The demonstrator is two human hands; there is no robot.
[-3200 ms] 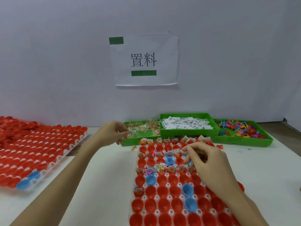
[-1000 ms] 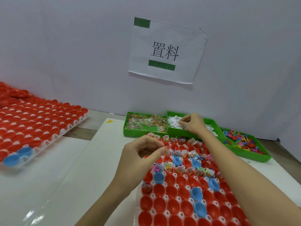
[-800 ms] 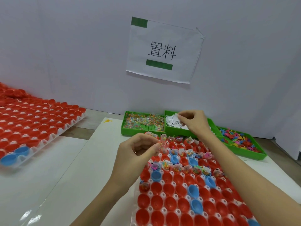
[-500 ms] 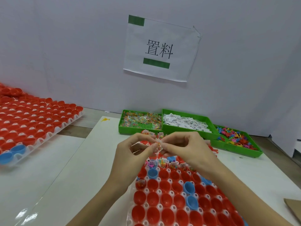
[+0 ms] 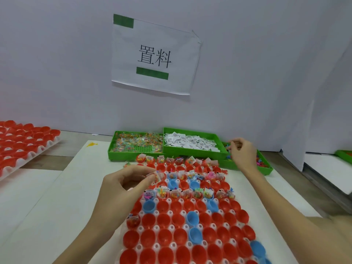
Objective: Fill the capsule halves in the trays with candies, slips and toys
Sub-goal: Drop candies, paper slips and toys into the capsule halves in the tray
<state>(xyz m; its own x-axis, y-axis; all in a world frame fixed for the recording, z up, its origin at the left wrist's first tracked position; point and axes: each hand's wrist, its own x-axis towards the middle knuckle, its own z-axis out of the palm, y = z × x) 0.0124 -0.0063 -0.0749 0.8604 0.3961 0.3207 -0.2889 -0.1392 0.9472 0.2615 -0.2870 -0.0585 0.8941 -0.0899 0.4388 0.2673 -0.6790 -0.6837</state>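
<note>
Red and blue capsule halves [image 5: 179, 221] fill the white tray [image 5: 172, 228] on the table, three green bins [image 5: 192, 152] sit behind it, the right hand [image 5: 242, 152] curls over the toy bin [image 5: 264, 168], grip unclear, and the left hand [image 5: 123, 189] pinches a candy packet [image 5: 157, 177] above the tray.

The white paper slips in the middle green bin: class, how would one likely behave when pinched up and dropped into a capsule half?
The paper slips look thin and lie in a loose, overlapping heap, so probably very light and floppy. Several may lift together. Filled red capsule halves show slips poking up, so they likely won't settle flat.
</note>
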